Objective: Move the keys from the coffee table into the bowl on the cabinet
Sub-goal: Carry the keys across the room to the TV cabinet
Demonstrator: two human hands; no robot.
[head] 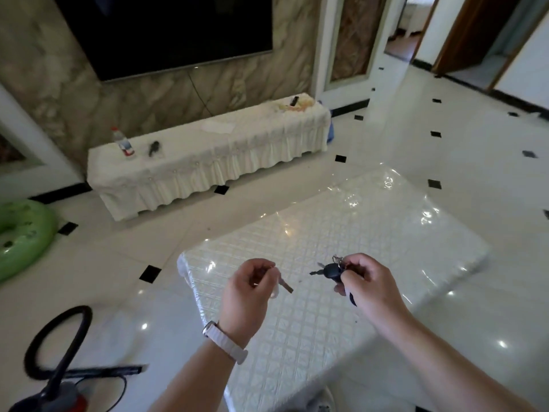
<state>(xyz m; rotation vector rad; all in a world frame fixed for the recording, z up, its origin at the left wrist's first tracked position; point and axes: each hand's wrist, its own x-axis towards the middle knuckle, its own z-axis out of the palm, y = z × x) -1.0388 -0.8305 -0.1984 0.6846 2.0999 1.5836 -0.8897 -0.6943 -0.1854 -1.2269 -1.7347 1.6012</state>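
Both hands hover above the near part of the coffee table (371,221), which carries a white quilted cover under clear plastic. The right hand (364,281), at about five o'clock in the view, is closed around a bunch of keys (331,270): a dark fob and a metal blade stick out toward nine o'clock from between the thumb and fingers, with a small ring above them. The left hand (248,288), at about six o'clock and wearing a white watch (224,341) on the wrist, pinches a single key (285,286) whose blade points toward four o'clock; something pale hangs below its fingers, too blurred to name. The two hands are near each other but apart. At about eleven o'clock a long cabinet (208,162) draped in white cloth stands under a dark television (166,28); a plastic bottle (123,142) and a small dark object beside it sit on its left end. No bowl can be made out on it clearly.
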